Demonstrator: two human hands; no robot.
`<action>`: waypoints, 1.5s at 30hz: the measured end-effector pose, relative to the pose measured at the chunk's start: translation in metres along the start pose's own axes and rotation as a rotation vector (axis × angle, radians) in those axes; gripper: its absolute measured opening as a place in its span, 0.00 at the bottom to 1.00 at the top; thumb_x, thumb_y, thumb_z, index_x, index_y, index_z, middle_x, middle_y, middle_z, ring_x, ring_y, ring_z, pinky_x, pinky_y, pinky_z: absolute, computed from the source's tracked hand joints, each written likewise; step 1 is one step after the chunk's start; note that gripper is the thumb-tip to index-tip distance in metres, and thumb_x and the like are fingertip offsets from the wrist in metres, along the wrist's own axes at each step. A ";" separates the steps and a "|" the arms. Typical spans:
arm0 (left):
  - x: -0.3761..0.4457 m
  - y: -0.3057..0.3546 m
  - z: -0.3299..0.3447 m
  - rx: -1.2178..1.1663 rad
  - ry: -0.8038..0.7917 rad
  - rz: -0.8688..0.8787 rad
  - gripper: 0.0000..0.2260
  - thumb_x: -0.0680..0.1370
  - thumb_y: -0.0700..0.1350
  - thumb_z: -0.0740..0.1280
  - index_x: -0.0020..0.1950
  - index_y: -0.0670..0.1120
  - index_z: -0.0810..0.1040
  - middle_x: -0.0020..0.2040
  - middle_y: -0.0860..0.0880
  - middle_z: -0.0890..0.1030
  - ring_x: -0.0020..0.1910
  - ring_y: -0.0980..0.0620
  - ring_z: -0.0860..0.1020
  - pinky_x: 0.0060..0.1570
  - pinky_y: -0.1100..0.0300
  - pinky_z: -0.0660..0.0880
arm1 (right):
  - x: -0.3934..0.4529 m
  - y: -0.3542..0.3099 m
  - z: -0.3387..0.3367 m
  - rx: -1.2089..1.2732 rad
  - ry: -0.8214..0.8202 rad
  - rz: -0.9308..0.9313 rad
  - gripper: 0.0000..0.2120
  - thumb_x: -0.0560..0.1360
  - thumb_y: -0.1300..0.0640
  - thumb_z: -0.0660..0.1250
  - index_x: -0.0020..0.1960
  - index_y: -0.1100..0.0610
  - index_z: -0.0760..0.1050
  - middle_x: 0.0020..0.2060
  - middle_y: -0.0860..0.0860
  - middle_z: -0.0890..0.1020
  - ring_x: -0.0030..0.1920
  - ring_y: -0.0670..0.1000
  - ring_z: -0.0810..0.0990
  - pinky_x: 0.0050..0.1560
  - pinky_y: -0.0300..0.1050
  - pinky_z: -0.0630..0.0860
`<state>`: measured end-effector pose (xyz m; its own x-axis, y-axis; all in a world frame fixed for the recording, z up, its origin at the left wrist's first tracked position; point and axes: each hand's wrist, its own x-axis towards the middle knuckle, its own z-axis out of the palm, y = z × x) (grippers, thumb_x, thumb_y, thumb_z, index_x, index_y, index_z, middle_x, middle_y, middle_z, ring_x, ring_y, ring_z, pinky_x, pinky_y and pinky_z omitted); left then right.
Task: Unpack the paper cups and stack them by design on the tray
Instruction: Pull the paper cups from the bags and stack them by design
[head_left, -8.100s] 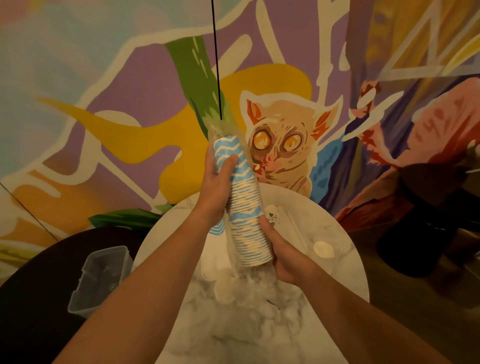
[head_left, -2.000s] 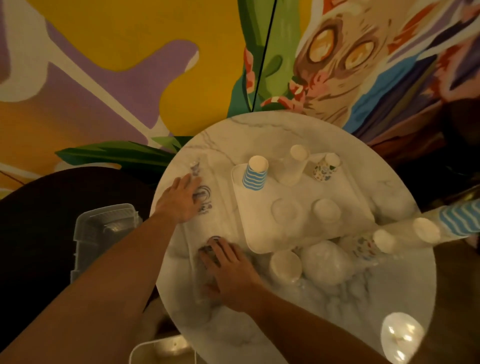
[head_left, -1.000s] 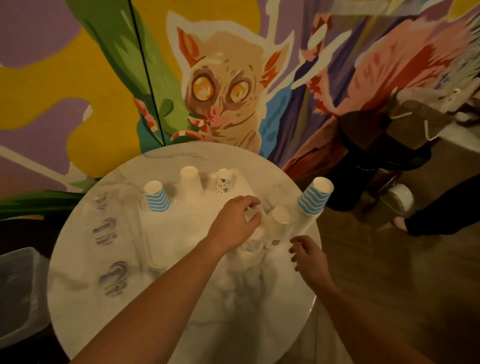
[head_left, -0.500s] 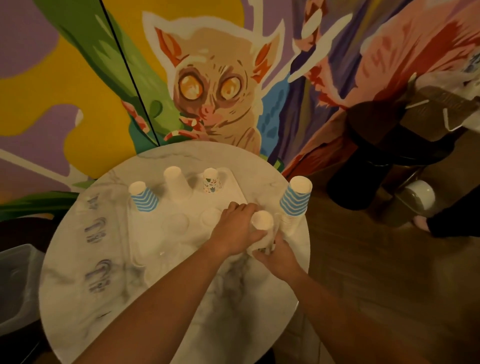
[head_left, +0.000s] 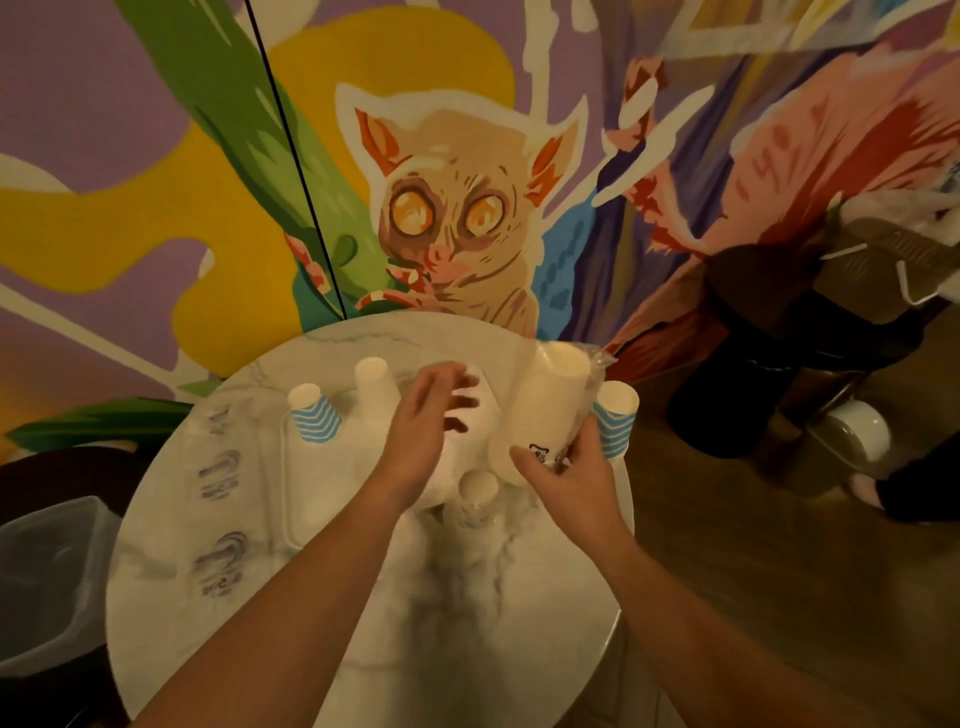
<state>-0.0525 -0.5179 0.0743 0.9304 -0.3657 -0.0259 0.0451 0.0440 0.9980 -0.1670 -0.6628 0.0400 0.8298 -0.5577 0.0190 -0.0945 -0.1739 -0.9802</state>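
Observation:
My right hand (head_left: 563, 480) grips the lower end of a plastic-wrapped stack of white paper cups (head_left: 548, 402), lifted and tilted over the table. My left hand (head_left: 434, 426) hovers beside it with fingers spread and blurred, holding nothing. On the white tray (head_left: 317, 499) stand a blue-striped cup stack (head_left: 313, 421) and a plain white stack (head_left: 375, 387). Another blue-striped stack (head_left: 614, 421) stands at the table's right edge, behind my right hand. A small cup stack (head_left: 475, 496) sits just below my hands.
The round marble table (head_left: 415, 623) stands against a painted wall. A clear plastic bin (head_left: 47, 577) sits low at the left. Dark stools (head_left: 753, 353) and a person's leg (head_left: 919, 483) are at the right over wooden floor. A flat plastic sleeve with grey prints (head_left: 223, 519) lies left of the tray.
My right hand has lifted the wrapped white stack off the table. My left hand has let go and moved up and left of it.

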 end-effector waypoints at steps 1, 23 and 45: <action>0.000 -0.003 -0.008 0.039 0.055 -0.042 0.08 0.85 0.48 0.61 0.57 0.48 0.78 0.54 0.48 0.85 0.48 0.51 0.83 0.42 0.56 0.77 | 0.004 -0.012 0.005 0.047 0.005 -0.015 0.27 0.70 0.54 0.79 0.61 0.40 0.68 0.56 0.38 0.80 0.55 0.36 0.80 0.54 0.36 0.79; -0.027 0.013 -0.074 -0.334 -0.268 -0.281 0.07 0.80 0.41 0.64 0.55 0.42 0.78 0.36 0.46 0.73 0.25 0.55 0.66 0.23 0.64 0.60 | -0.008 -0.096 0.102 0.267 -0.197 -0.118 0.32 0.71 0.58 0.77 0.69 0.47 0.66 0.59 0.49 0.81 0.60 0.49 0.81 0.56 0.47 0.80; 0.005 0.112 -0.086 0.058 -0.101 0.377 0.31 0.71 0.44 0.80 0.68 0.63 0.72 0.64 0.63 0.79 0.65 0.55 0.78 0.58 0.59 0.79 | 0.017 -0.117 0.080 0.197 -0.484 -0.066 0.24 0.71 0.55 0.77 0.65 0.50 0.75 0.54 0.49 0.86 0.55 0.49 0.84 0.53 0.43 0.81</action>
<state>-0.0115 -0.4347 0.1808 0.8369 -0.4238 0.3464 -0.3165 0.1416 0.9380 -0.0973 -0.5868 0.1392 0.9939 -0.1043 0.0347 0.0334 -0.0142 -0.9993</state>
